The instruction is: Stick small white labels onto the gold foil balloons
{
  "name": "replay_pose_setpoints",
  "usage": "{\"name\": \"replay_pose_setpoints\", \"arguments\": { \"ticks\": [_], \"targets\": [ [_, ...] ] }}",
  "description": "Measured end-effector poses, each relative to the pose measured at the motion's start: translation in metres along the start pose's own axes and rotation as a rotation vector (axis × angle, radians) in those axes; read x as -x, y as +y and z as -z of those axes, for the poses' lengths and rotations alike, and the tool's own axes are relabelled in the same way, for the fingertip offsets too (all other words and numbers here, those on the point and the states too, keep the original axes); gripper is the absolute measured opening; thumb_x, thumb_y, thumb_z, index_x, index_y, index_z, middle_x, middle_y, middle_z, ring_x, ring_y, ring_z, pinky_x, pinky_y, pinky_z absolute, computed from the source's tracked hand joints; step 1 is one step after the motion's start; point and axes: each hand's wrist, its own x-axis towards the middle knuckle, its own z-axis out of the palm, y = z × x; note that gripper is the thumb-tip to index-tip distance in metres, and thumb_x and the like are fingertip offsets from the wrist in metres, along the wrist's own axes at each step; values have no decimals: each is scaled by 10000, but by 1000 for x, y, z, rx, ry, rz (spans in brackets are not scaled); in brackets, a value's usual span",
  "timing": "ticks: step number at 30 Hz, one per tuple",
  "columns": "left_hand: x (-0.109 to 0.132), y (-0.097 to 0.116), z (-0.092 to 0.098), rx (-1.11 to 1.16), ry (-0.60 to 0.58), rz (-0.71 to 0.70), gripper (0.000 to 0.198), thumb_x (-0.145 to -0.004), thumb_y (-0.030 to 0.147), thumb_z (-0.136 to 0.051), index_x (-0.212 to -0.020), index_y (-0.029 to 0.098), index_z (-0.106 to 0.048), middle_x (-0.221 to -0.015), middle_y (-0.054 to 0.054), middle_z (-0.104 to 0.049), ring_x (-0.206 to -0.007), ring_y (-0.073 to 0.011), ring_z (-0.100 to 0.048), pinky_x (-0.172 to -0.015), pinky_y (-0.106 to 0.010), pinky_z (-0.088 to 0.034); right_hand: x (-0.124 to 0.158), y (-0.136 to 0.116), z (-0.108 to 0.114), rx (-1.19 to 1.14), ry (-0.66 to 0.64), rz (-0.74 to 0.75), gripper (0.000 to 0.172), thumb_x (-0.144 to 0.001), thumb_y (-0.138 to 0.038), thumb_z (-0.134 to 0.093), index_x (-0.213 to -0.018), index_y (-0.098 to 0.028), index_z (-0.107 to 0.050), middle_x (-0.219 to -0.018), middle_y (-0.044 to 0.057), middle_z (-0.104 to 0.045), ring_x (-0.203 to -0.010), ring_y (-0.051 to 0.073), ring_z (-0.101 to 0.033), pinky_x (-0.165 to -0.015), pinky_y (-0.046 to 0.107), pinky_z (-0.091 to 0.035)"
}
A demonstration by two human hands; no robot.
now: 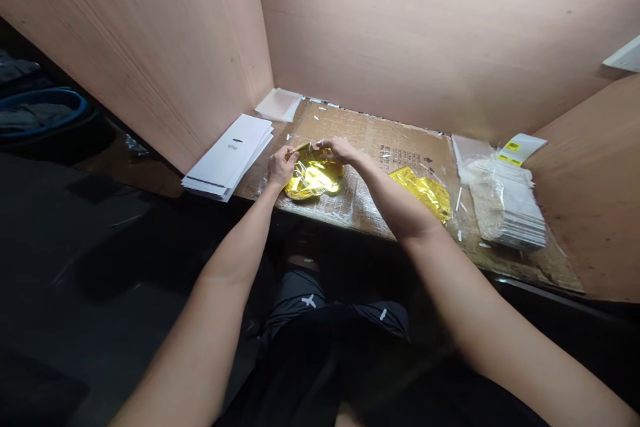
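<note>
A shiny gold foil balloon point(315, 179), flat and crinkled, lies at the near edge of the cardboard-covered table. My left hand point(283, 165) pinches its upper left edge between thumb and fingers. At its upper right edge my right hand point(337, 149) is closed on the foil, with the fingertips partly hidden. Under my right forearm, a second crumpled gold foil piece point(425, 192) rests on the cardboard, apart from both hands.
White printed cards or envelopes point(230, 153) are stacked on the left. Packed white sheets in clear plastic point(510, 207) lie on the right, with a yellow-marked white card point(520, 149) behind. Wooden panels point(425, 33) enclose the cardboard point(340, 123), which has white scraps scattered over it.
</note>
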Motion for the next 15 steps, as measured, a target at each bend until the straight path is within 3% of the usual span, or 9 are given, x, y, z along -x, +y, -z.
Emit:
{"name": "replay_pose_setpoints", "arguments": {
  "ticks": [3,8,11,15],
  "targets": [
    [5,4,6,85,6,-31,326,-986,508,-613,-959,201,-719,-931,-79,-790,-858,-234,-717,-775,-319,-519,-4,-8,2,67,-96,75,305,-890,-319,-731,-1156,-188,-799,-1254,133,-783,-1211,323,-641,-1086,465,-399],
    [29,15,15,219,56,-48,372,-996,516,-580,-941,177,-724,-895,-100,-789,-803,-219,-725,-727,-312,-550,5,-16,-2,-3,-244,185,188,-803,-308,-753,-933,-178,-793,-915,41,-779,-851,191,-636,-834,289,-425],
    [58,19,28,256,71,-24,410,-985,555,-605,-947,178,-759,-870,-99,-793,-767,-223,-724,-690,-320,-555,21,-19,-10,-66,-289,231,138,-781,-288,-703,-757,-153,-716,-710,3,-666,-715,143,-535,-699,257,-370],
    [108,24,55,180,103,3,361,-944,537,-690,-867,204,-808,-841,-83,-796,-766,-238,-722,-726,-353,-568,46,-25,-13,-200,-293,293,196,-802,-295,-585,-740,-148,-701,-711,-9,-636,-717,132,-532,-690,240,-375]
  ]
}}
